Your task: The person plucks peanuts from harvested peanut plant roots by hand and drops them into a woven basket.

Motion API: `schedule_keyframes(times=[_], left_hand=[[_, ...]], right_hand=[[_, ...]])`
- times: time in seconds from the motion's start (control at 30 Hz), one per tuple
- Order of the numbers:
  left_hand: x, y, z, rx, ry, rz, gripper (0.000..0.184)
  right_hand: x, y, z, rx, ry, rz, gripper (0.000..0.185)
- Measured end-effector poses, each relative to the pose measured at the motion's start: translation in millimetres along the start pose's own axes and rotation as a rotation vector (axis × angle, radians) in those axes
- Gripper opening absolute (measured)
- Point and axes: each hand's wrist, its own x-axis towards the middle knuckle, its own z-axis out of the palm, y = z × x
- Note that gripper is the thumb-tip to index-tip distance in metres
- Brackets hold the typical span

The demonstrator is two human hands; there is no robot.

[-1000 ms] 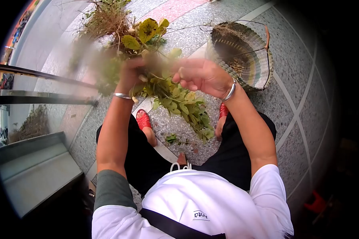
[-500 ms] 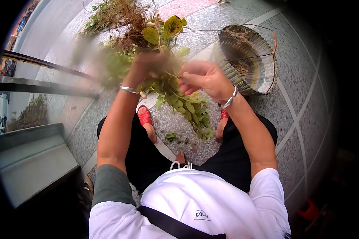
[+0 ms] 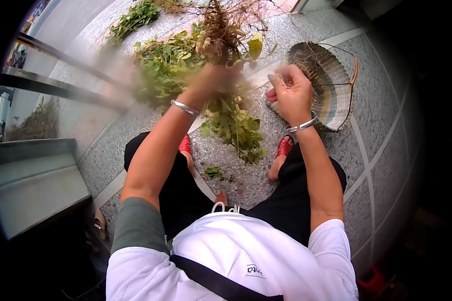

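Observation:
My left hand (image 3: 213, 80), partly blurred, is wrapped around the stems of an uprooted peanut plant (image 3: 222, 32). Its tangled brown roots, with some pale pods, point away from me, while its green leaves (image 3: 231, 128) hang below the hand towards my feet. My right hand (image 3: 292, 95) is apart from the plant, its fingers curled together at the near left side of a woven basket (image 3: 339, 103). What those fingers hold, if anything, is too small to make out. The hand hides part of the basket's opening.
More leafy plants (image 3: 168, 60) lie on the speckled floor beyond my left hand, with another green bunch (image 3: 135, 20) farther off. Metal rails (image 3: 60, 90) run along the left. Loose leaves (image 3: 213, 172) lie between my red sandals (image 3: 285, 146).
My right hand has moved right, away from the plant to the basket's side. My left hand, still gripping the plant, has shifted right, and the roots now stand more upright. The view has shifted slightly.

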Motion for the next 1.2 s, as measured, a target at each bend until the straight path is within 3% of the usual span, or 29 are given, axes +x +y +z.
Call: schedule_keyframes(times=[0.17,0.23,0.27,0.3,0.47,0.53,0.6,0.63,0.73,0.9,0.97,1.13,1.2], left_hand=[[12,-7,5,0.157,0.088,0.111,0.018],[17,-11,-10,0.197,0.154,-0.048,0.022],[14,9,-14,-0.273,0.233,-0.234,0.026],[8,22,-17,-0.282,0.257,-0.250,0.027],[2,29,-6,-0.277,0.221,-0.278,0.028],[3,26,2,-0.370,0.152,-0.250,0.026],[-2,31,11,-0.344,0.160,-0.267,0.024],[1,27,13,-0.341,0.147,-0.267,0.023],[1,19,22,-0.360,0.108,-0.289,0.023],[-11,21,37,-0.201,0.152,-0.338,0.025],[-6,15,38,-0.205,0.199,-0.259,0.023],[-4,15,30,-0.098,0.252,-0.150,0.018],[11,-15,26,0.111,0.231,0.023,0.024]], right_hand=[[-28,-27,13,0.206,-0.075,0.007,0.009],[-37,-41,7,0.189,0.005,-0.122,0.010],[-40,-50,2,0.176,0.036,-0.192,0.012],[-40,-56,-5,0.159,0.023,-0.206,0.012],[-25,-29,8,0.206,-0.230,0.092,0.011],[-18,-14,14,0.075,-0.360,0.133,0.010],[-16,-4,31,-0.184,-0.216,-0.226,0.011],[-16,-10,34,-0.279,-0.231,-0.178,0.018],[-11,9,42,-0.464,-0.116,-0.441,0.025],[-11,14,45,-0.582,-0.148,-0.398,0.019],[-14,11,45,-0.657,-0.170,-0.393,0.018],[-21,4,42,-0.443,-0.318,-0.146,0.026],[-21,6,39,-0.248,-0.415,-0.027,0.028]])
